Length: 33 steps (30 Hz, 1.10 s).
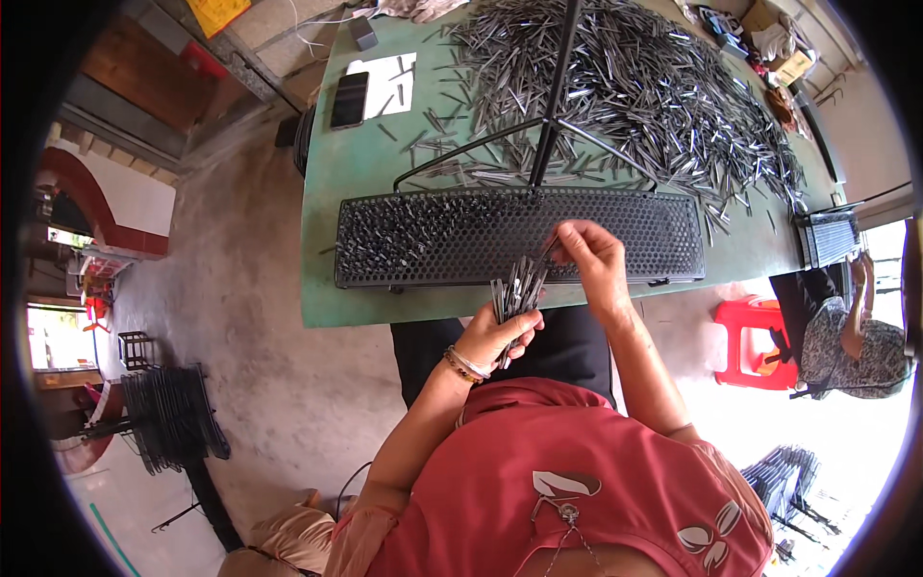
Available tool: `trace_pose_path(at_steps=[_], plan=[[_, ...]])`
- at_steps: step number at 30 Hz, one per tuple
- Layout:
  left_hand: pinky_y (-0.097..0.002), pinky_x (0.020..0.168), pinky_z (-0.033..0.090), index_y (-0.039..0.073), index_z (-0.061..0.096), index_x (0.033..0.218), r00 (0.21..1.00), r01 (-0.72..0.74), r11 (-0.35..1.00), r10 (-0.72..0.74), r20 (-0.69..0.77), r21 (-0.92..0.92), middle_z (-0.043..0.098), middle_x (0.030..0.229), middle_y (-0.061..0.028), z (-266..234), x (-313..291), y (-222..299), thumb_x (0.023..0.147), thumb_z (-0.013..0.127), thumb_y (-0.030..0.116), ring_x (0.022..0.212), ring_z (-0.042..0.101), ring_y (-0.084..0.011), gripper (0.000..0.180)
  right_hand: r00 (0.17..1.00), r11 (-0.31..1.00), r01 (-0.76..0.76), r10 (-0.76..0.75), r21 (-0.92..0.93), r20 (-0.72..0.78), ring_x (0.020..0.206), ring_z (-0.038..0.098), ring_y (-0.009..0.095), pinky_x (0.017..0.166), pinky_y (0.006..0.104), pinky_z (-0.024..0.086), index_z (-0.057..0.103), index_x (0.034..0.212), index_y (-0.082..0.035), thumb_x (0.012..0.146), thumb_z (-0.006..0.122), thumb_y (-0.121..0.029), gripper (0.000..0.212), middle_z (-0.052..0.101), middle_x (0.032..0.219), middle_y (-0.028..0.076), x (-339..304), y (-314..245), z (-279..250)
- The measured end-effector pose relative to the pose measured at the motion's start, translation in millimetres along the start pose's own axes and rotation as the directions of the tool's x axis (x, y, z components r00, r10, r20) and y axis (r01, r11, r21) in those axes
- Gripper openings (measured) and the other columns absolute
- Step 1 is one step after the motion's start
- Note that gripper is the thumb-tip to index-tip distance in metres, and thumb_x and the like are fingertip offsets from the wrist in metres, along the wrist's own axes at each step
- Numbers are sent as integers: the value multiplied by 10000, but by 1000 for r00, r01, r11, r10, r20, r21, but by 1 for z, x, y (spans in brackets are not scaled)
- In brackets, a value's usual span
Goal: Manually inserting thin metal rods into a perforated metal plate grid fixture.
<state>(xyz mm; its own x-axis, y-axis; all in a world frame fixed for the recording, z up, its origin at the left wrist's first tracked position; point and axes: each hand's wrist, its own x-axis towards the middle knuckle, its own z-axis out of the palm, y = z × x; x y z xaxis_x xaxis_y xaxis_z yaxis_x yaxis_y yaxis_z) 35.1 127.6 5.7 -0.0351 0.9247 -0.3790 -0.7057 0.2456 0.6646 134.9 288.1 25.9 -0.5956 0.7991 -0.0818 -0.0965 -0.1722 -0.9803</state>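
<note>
A bundle of slim dark metal strips point(520, 285) stands up out of my left hand point(504, 332), its fingers wrapped round the lower ends. My right hand point(593, 258) is closed in a pinch at the front edge of a black perforated rack point(596, 231), with what looks like one thin strip between thumb and finger. Many small holes cover the rack. Its left part is filled with upright strips point(385, 236), while the holes toward the right show bare. A black bar frame point(544, 144) rises behind the rack.
A big heap of loose strips point(625, 87) covers the back of the green table point(332, 240). At its left lie a phone point(349, 100) and white paper point(394, 82). Another person point(846, 337) works at a second rack point(829, 238) on the right, near a red stool point(755, 337).
</note>
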Motion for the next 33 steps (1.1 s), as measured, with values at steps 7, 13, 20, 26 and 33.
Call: trace_pose_path(at_steps=[7,13,20,26,33], plan=[[-199,459,393,28,527,1152,995,-57,993,49,-82,-103,584,853,-56,-13,9,-4,901,594,172,645,505,-64,297,935,890,316,-350,-327,-49,809,625,104,725,253,507,623,1036,29,912,591,-110,189,671,849,55,44,0,7],[-200,473,406,34,558,1087,992,-22,990,5,-123,-136,596,848,-59,-23,13,-10,896,602,179,663,516,-69,245,794,558,515,-596,-651,118,779,661,155,715,265,500,638,1007,-2,858,624,-48,156,684,863,103,69,18,11],[-179,468,369,1,546,1125,987,-17,990,-5,-159,-139,587,856,-70,-20,8,-8,898,553,122,671,494,-68,257,761,416,517,-624,-748,178,780,618,268,726,339,472,665,954,-57,806,661,-50,149,674,872,97,67,20,11],[-179,462,373,16,551,1062,986,7,996,-21,-163,-88,590,836,-61,-26,4,-7,906,546,131,634,494,-57,193,627,210,657,-686,-724,369,779,593,266,721,352,435,663,932,-61,790,671,-80,144,634,875,70,68,25,10],[-190,389,370,26,571,883,987,-31,999,26,-156,-30,579,737,-42,-24,1,-9,900,575,171,498,476,-58,146,702,329,587,-662,-740,263,783,615,263,701,342,476,671,935,-22,799,693,-131,176,635,900,98,39,2,10]])
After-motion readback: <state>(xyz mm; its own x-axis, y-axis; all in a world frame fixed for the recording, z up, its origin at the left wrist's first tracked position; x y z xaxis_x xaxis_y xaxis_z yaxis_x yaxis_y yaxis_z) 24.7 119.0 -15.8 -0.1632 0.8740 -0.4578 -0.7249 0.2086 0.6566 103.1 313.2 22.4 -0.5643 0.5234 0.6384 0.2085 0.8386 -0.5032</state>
